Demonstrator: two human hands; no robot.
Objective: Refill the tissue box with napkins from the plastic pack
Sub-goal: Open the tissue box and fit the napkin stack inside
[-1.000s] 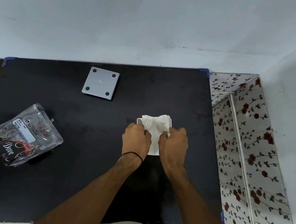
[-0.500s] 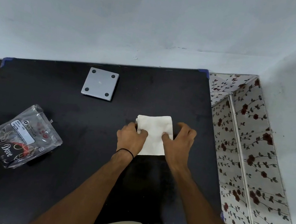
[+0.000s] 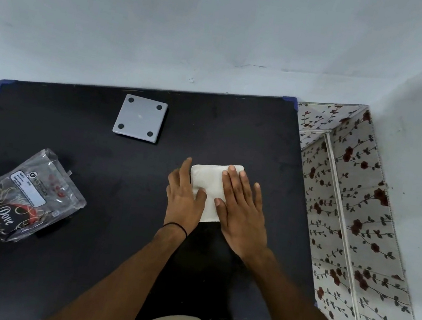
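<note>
Resting flat on the stack of white napkins, both hands lie spread with fingers extended, gripping nothing. The right hand covers the stack's right part; the left hand lies along its left edge, thumb on the paper, a thin black band around the wrist. The napkins sit on the black table, right of centre. The clear plastic pack lies well apart near the left edge. A grey square piece with four dark round pads lies flat toward the far edge. Whether it belongs to the tissue box cannot be told.
</note>
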